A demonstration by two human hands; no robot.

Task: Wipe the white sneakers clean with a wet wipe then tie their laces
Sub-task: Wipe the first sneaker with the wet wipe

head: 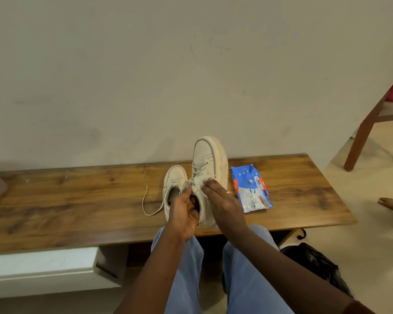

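In the head view, the left hand (184, 209) gripped the raised sneaker (205, 159) at its heel end, fingers curled into the collar opening, with the toe tipped up and away from the hand. The right hand (222, 200) lay across the lace area with its fingers straight, pressing what looked like a wet wipe (197, 180) under the fingertips; whether the thumb also pinched it could not be told. The second sneaker (174, 184) lay on the tabletop (77, 200) just left of the left hand, its loose lace (145, 201) trailing further left. The wet wipe pack (251, 189) lay just right of the right hand.

The sneaker was probably light, with a thick stiff sole and a softer upper that would give under pressure, so the collar and heel seemed the steadiest place to hold it. The wipe looked limp and likely to bunch, so flat fingers suited it. The soft laces would be best taken near their ends
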